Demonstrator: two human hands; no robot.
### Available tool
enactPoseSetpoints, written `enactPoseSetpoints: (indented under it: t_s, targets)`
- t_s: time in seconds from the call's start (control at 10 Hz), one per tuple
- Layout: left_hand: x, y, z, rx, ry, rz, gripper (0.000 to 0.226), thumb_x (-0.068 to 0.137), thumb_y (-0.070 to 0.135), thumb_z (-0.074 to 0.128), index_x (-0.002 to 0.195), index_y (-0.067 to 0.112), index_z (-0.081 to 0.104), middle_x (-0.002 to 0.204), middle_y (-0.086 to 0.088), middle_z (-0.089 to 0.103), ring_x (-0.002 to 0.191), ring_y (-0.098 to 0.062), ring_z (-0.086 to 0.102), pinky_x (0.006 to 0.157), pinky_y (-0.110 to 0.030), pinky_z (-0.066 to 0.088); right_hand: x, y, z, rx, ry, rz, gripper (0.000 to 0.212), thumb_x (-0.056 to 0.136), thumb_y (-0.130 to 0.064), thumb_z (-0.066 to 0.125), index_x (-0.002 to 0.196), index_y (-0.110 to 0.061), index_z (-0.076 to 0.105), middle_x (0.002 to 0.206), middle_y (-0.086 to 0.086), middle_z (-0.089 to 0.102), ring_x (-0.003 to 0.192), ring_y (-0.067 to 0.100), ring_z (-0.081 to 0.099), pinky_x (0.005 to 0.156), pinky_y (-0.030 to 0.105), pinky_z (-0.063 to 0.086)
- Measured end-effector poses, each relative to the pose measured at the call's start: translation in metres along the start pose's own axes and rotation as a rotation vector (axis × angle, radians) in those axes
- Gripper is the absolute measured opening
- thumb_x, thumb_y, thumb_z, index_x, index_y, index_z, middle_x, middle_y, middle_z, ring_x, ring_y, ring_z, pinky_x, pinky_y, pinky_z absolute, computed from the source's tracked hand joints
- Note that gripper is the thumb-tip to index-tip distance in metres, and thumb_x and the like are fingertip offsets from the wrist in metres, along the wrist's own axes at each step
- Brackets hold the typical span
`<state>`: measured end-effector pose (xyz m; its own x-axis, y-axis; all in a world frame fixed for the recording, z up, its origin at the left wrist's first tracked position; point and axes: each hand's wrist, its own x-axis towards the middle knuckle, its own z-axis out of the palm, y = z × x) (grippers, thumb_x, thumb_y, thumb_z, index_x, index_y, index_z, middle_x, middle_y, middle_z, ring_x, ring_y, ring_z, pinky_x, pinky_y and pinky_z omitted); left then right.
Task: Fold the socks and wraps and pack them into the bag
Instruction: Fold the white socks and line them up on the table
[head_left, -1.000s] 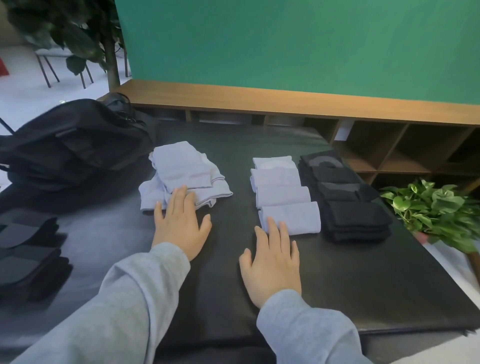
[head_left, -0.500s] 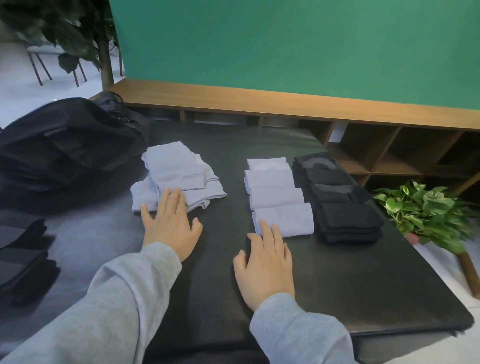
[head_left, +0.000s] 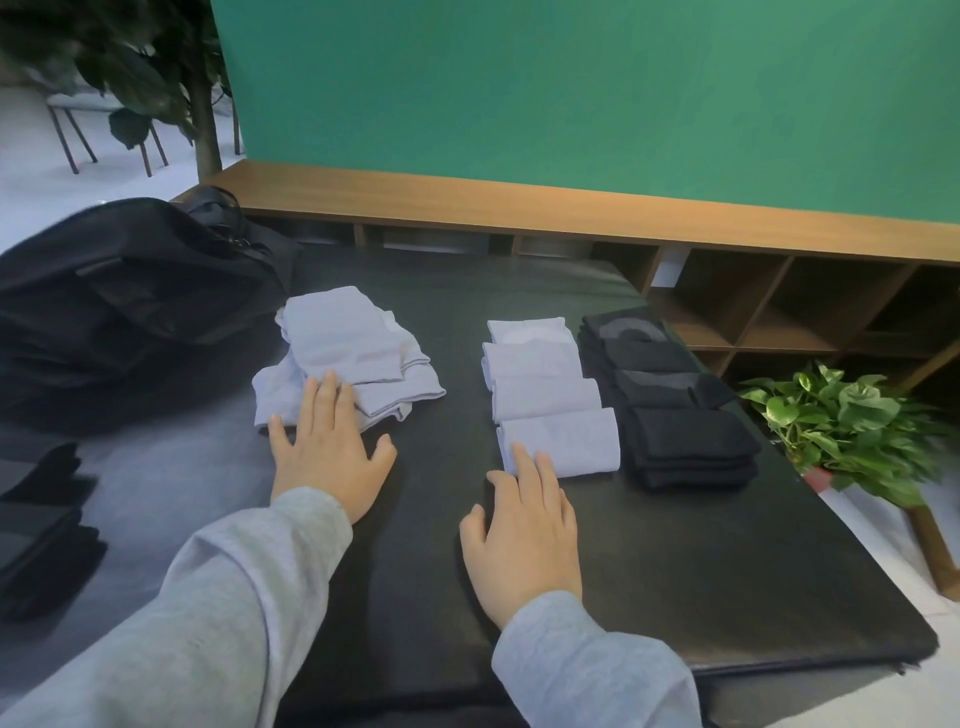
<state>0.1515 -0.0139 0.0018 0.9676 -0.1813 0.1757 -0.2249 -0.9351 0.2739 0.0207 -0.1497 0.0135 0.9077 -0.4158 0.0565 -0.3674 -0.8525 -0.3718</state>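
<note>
Both hands flat on the dark bench (head_left: 675, 597), fingers straight, gripping nothing. Left hand (head_left: 327, 457) palm down, fingertips resting on the near edge of the loose pale blue pile (head_left: 353, 358). Right hand (head_left: 524, 535) palm down, fingertips touching the nearest of four folded pale blue pieces (head_left: 550, 395) set in a row. Folded black pieces (head_left: 670, 400) in a row just right of those. Black bag (head_left: 130, 301) at far left, beside the loose pile. More dark folded pieces (head_left: 41, 525) at left edge. Potted plant (head_left: 852, 431) off the right side.
</note>
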Motion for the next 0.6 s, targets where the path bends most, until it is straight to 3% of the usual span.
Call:
enactPoseSetpoints:
  t_s: [0.1,0.3,0.4,0.5,0.6]
  targets:
    - [0.000,0.000,0.000,-0.025,0.004,0.033,0.055,0.091,0.045,0.038,0.140,0.026,0.022,0.157,0.004,-0.004,0.143,-0.014,-0.012,0.114,-0.050,0.001,0.000,0.000,-0.001,0.003,-0.002,-0.006,0.044,0.096,-0.036,0.032,0.138,-0.028,0.034,0.157,-0.010,0.002,0.144,0.013,-0.008,0.116,0.034,0.004]
    - [0.005,-0.005,0.003,-0.096,-0.026,0.055,0.046,0.094,0.042,0.036,0.139,0.040,0.027,0.156,0.008,0.005,0.143,-0.015,-0.006,0.115,-0.048,0.005,0.000,-0.001,0.000,0.004,0.001,-0.007,0.043,0.096,-0.036,0.031,0.138,-0.028,0.034,0.157,-0.010,0.002,0.144,0.013,-0.008,0.116,0.034,0.005]
    - [0.007,-0.007,0.003,-0.094,0.024,0.051,0.041,0.095,0.036,0.039,0.136,0.036,0.035,0.151,0.008,0.024,0.141,-0.016,0.012,0.112,-0.044,0.013,0.000,0.000,0.000,0.004,-0.001,-0.004,0.043,0.096,-0.036,0.031,0.138,-0.028,0.034,0.157,-0.010,0.002,0.144,0.013,-0.008,0.116,0.035,0.005]
    - [0.010,-0.009,0.001,-0.098,0.122,0.051,0.030,0.093,0.028,0.047,0.123,0.029,0.052,0.130,0.007,0.049,0.123,-0.018,0.040,0.101,-0.039,0.027,0.000,0.000,0.000,0.001,-0.005,-0.002,0.043,0.096,-0.036,0.032,0.137,-0.029,0.034,0.157,-0.010,0.002,0.144,0.013,-0.008,0.116,0.035,0.005]
    - [0.015,-0.013,0.000,-0.062,0.142,0.061,0.022,0.093,0.022,0.046,0.112,0.025,0.058,0.120,0.004,0.056,0.112,-0.023,0.047,0.094,-0.038,0.031,0.000,0.000,0.000,0.002,-0.003,-0.001,0.042,0.096,-0.036,0.032,0.137,-0.029,0.035,0.157,-0.011,0.002,0.144,0.012,-0.008,0.116,0.034,0.005]
